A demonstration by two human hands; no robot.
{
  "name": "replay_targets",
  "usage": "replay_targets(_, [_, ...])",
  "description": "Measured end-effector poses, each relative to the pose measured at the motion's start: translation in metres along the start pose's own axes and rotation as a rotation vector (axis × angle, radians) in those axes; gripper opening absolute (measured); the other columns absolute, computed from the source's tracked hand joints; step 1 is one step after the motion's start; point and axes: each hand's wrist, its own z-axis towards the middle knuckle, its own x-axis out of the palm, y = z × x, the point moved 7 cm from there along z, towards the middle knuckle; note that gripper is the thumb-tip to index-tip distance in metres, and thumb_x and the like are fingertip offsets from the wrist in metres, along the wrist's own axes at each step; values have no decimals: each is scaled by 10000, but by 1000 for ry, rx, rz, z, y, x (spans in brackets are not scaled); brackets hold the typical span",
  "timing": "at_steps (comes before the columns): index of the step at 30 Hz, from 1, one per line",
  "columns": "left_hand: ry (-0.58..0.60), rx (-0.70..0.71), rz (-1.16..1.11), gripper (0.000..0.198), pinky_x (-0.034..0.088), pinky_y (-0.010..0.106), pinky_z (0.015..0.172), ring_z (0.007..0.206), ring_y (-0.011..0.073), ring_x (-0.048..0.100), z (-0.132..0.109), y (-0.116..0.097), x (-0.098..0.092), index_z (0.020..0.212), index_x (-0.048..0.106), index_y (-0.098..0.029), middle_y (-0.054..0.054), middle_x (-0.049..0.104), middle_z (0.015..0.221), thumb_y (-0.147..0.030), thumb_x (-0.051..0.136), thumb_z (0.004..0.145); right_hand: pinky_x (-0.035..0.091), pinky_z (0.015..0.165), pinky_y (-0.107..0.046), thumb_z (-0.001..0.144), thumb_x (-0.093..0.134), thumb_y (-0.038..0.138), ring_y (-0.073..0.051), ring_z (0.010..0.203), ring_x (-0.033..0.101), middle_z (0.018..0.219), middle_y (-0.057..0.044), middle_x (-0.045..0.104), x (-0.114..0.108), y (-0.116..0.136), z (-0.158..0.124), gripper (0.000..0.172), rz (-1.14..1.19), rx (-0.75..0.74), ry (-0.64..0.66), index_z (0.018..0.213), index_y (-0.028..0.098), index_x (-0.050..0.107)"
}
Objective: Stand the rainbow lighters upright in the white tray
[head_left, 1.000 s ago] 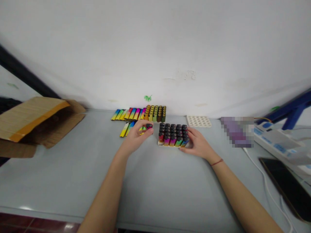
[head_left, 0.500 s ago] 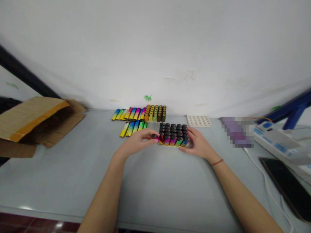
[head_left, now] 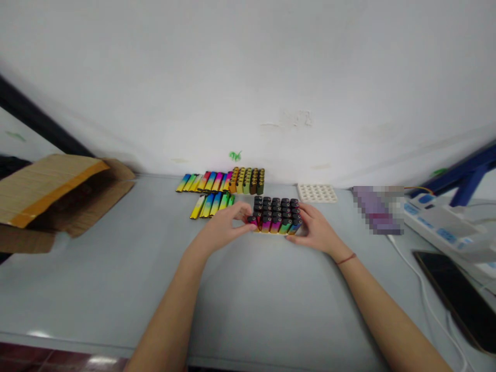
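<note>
A block of upright rainbow-coloured lighters with black caps (head_left: pixel 276 213) stands in a tray on the grey table (head_left: pixel 248 299). My left hand (head_left: pixel 222 227) is pinched on one more lighter (head_left: pixel 253 221) at the block's front left corner. My right hand (head_left: pixel 315 227) is curled against the block's right side and grips it. Behind my left hand, loose lighters (head_left: pixel 211 204) lie flat in two rows.
A second block of upright lighters (head_left: pixel 248 181) stands by the wall. An empty white holed tray (head_left: pixel 316 192) lies at the back right. An open cardboard box (head_left: pixel 54 194) is at left. A power strip (head_left: pixel 445 227), cables and a dark phone (head_left: pixel 457 297) sit at right.
My left hand carried a lighter from the loose rows rightward to the block's front left corner. My right hand stayed on the block.
</note>
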Motion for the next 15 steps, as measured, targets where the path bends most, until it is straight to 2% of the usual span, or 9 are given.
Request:
replay_targets(5, [-2, 67, 77, 186, 537, 329, 821, 837, 183, 671, 1, -5, 2, 887, 593, -218, 10, 657, 899, -351, 679, 788, 419, 1078, -564, 760, 691, 611, -373, 1255, 515, 1349, -192, 552, 0, -1, 0, 735, 3, 10, 3, 1319, 159, 539])
replay_targets(10, [-33, 98, 54, 202, 548, 327, 816, 819, 172, 657, -1, -10, -2, 907, 632, -209, 30, 662, 921, -376, 668, 800, 421, 1081, -554, 755, 701, 600, -372, 1249, 520, 1342, -198, 555, 0, 0, 0, 734, -15, 8, 5, 1306, 141, 543])
replay_targets(15, [-48, 121, 75, 162, 540, 295, 780, 793, 157, 637, 0, -12, -5, 829, 643, -200, 25, 665, 853, -355, 605, 853, 422, 1085, -543, 751, 713, 577, -368, 1252, 519, 1345, -207, 555, 0, 1, 1, 726, -20, 4, 9, 1291, 120, 549])
